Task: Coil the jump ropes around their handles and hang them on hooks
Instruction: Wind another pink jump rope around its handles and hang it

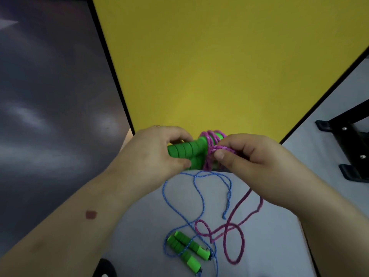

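My left hand point(159, 150) grips the ribbed green foam handles point(185, 152) while my right hand point(247, 156) pinches the pink braided rope point(217, 149) just beside that grip, and I judge slack below could let the coils slip off.

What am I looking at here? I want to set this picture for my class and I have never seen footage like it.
There is no machine: a person wears a camera on the head, looking down at their own two bare hands. This single picture is that view. The left hand grips a pair of green handles. The right hand pinches the pink rope and seems to be winding it round those handles; several turns are on, and the rest trails in loops on the pale table. A blue rope with its own green handles lies loose on the table, not coiled. A yellow panel stands behind. No hooks show.
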